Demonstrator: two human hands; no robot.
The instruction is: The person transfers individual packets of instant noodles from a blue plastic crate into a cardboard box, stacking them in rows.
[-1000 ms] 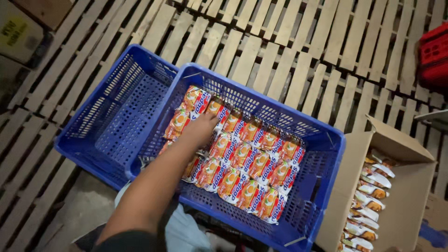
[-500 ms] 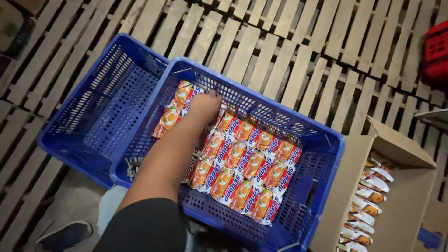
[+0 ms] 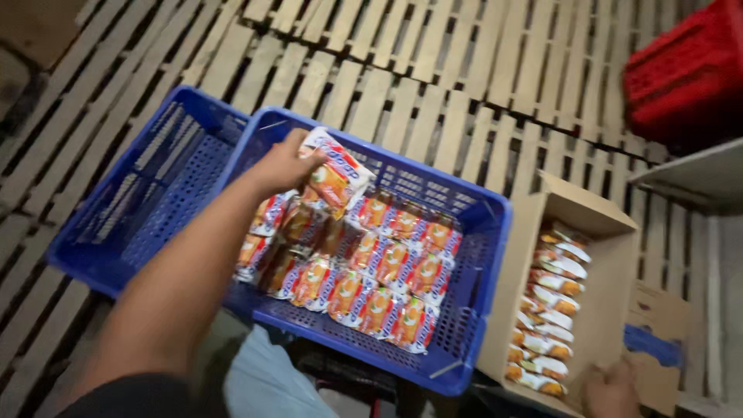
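Blue crate (image 3: 480,255) of packets, left hand (image 3: 282,164) clamped on one packet (image 3: 334,176) above it, right hand (image 3: 611,389) near box (image 3: 600,224), its fingers unclear.

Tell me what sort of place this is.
Probably a warehouse or packing area: bare wooden pallets cover the floor, a blue perforated plastic crate holds rows of orange snack packets, and an open cardboard carton beside it holds more.

left hand (image 3: 285,161) — raised, fingers closed in a grip | right hand (image 3: 611,389) — low, fingers unclear
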